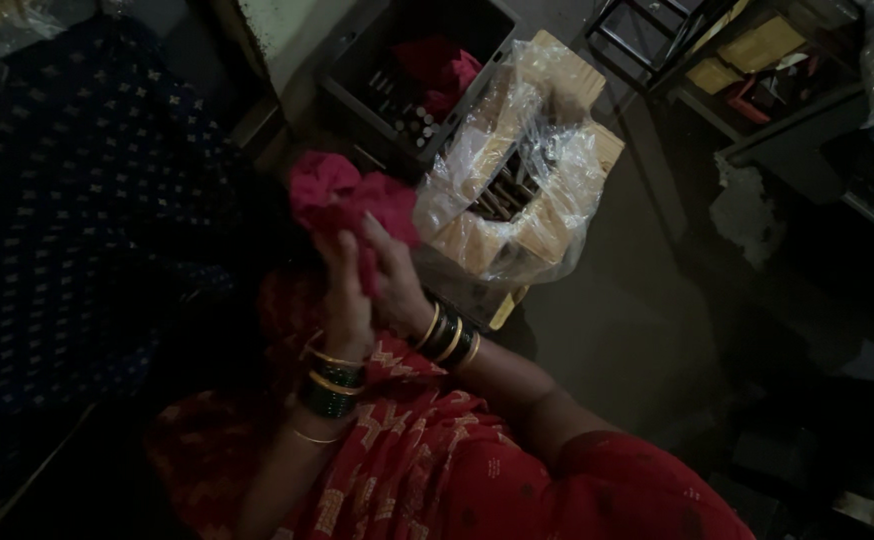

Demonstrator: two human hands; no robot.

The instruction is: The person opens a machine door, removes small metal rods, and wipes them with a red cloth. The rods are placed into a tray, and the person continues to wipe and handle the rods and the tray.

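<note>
Head view, dim light, camera tilted. Centre of frame: both hands raised together on a crumpled pink cloth point(342, 200). Left hand point(345, 290) sits left of centre, fingers curled and pressed together around the lower part of the cloth, thumb side toward the other hand. Right hand point(394, 275) is just beside it, touching it, fingers closed onto the cloth's right edge, gripping the fabric. The cloth bunches up above both hands, most of it upper left of the fingers.

Both wrists carry green and gold bangles point(332, 385), a stack on the left forearm at lower centre and another on the right wrist, right of centre. A red patterned garment point(437, 460) fills the lower centre and lower right of the frame, under the forearms.

Just right of the cloth, upper centre: wooden blocks wrapped in a clear plastic bag point(517, 180), bag open at the top, dark parts inside, too dim to tell what. Behind it, top centre: a dark plastic crate point(372, 70) with more pink cloth in it and small cylindrical items. Left half of frame: dark blue dotted fabric point(67, 200). Upper right: a dark metal shelf point(787, 110) with yellowish flat packs and a red item on it, details too small. Grey floor point(617, 330) at right centre.
</note>
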